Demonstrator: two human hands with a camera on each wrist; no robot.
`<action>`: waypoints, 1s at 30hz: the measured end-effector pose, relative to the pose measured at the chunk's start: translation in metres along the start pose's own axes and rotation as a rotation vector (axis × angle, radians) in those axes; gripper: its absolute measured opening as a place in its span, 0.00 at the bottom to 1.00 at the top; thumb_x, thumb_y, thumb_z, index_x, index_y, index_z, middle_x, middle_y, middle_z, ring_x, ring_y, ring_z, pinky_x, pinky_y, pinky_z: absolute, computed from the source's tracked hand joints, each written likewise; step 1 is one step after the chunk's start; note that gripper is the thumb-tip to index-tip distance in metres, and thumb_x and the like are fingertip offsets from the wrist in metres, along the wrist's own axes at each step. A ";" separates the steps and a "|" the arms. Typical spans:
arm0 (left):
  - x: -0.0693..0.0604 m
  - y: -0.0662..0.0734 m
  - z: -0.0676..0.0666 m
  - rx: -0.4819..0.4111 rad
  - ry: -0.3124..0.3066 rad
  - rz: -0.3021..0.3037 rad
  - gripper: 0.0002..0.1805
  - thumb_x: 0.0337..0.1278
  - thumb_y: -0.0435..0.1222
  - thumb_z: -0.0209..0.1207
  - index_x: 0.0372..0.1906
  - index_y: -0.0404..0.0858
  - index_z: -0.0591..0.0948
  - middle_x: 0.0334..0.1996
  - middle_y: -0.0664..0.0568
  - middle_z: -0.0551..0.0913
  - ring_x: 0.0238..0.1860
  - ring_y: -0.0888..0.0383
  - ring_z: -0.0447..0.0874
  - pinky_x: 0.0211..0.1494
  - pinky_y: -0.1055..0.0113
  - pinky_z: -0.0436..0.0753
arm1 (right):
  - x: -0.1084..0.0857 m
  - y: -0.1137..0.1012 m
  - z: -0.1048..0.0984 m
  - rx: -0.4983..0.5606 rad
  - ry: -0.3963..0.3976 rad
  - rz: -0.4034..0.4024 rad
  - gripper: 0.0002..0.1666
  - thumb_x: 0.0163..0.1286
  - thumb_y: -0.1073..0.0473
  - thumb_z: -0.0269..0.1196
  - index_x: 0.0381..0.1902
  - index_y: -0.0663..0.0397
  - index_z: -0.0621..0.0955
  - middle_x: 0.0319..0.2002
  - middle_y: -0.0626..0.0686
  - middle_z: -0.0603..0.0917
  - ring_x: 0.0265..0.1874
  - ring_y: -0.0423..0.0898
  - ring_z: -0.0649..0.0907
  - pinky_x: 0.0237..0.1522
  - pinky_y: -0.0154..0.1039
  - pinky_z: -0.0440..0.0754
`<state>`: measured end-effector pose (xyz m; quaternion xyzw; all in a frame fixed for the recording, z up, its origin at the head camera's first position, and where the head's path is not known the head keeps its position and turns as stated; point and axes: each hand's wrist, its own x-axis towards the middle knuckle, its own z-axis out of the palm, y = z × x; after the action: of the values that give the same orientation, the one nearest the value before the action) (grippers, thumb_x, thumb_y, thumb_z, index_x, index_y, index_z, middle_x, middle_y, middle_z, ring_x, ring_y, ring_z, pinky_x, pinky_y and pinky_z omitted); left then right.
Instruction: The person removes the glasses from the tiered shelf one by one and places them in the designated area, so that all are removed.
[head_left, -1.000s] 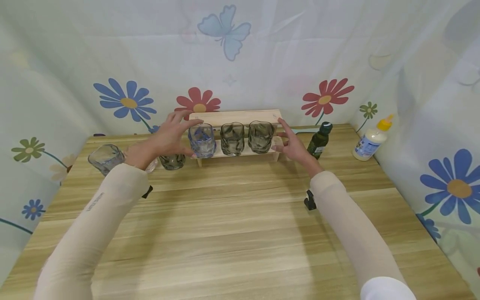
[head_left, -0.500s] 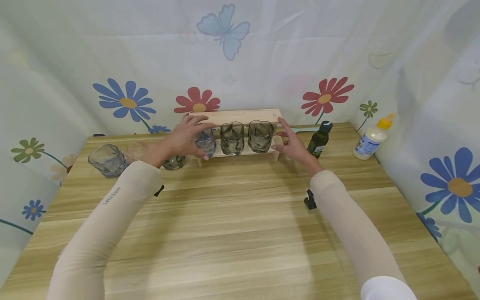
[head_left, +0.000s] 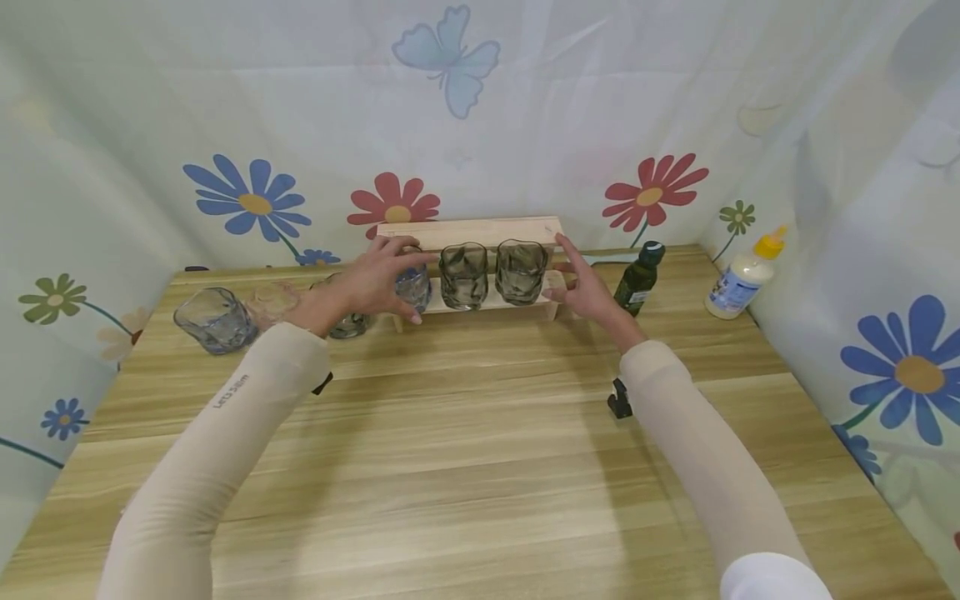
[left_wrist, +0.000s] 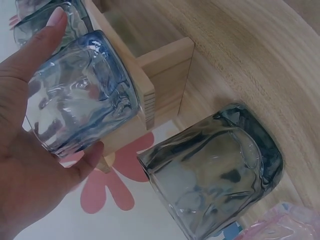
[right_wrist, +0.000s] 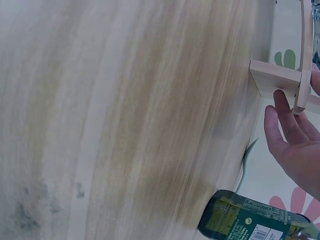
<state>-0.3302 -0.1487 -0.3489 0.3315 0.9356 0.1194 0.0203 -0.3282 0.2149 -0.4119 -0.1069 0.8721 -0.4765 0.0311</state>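
A small two-tier wooden rack (head_left: 487, 232) stands at the back of the table, with a row of glasses on its lower shelf. My left hand (head_left: 375, 279) holds the bluish glass (left_wrist: 82, 95) at the row's left end, its thumb and fingers around the sides. Two grey glasses, one in the middle (head_left: 464, 279) and one on the right (head_left: 521, 273), stand beside it. At the rack's right end, my right hand (head_left: 588, 292) grips the wood; in the right wrist view its fingers touch the end of the lower shelf (right_wrist: 303, 75).
Left of the rack stand a grey glass (left_wrist: 215, 170), a pinkish glass (head_left: 272, 302) and a clear bluish glass (head_left: 215, 321). On the right are a dark green bottle (head_left: 640, 279) and a white bottle with a yellow cap (head_left: 742, 279). A floral curtain (head_left: 525, 125) hangs behind.
My left hand has moved right, from beside the bluish glass to around it, now covering part of it. The right hand stays at the rack's end.
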 end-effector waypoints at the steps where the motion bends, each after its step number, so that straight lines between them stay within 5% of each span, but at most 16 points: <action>1: 0.000 0.001 0.001 0.001 0.002 -0.003 0.54 0.38 0.49 0.80 0.75 0.47 0.67 0.74 0.38 0.58 0.73 0.36 0.52 0.68 0.34 0.64 | 0.000 0.000 0.000 -0.001 0.001 -0.001 0.58 0.69 0.66 0.65 0.81 0.28 0.44 0.75 0.65 0.62 0.54 0.66 0.82 0.40 0.45 0.78; 15: -0.001 0.005 0.003 -0.002 0.006 -0.095 0.51 0.35 0.51 0.81 0.71 0.50 0.71 0.71 0.40 0.58 0.70 0.39 0.53 0.65 0.37 0.68 | -0.001 -0.001 -0.001 0.005 -0.006 -0.003 0.58 0.69 0.66 0.65 0.81 0.28 0.43 0.76 0.65 0.61 0.54 0.67 0.81 0.42 0.47 0.78; 30: -0.002 0.009 0.006 -0.015 0.005 -0.113 0.45 0.41 0.49 0.79 0.69 0.46 0.73 0.67 0.38 0.62 0.65 0.38 0.62 0.61 0.39 0.73 | 0.000 0.000 0.000 0.002 -0.003 -0.003 0.58 0.69 0.67 0.65 0.81 0.29 0.43 0.76 0.64 0.60 0.58 0.66 0.80 0.45 0.49 0.79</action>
<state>-0.3226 -0.1418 -0.3525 0.2775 0.9521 0.1257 0.0271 -0.3279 0.2151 -0.4124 -0.1089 0.8714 -0.4772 0.0316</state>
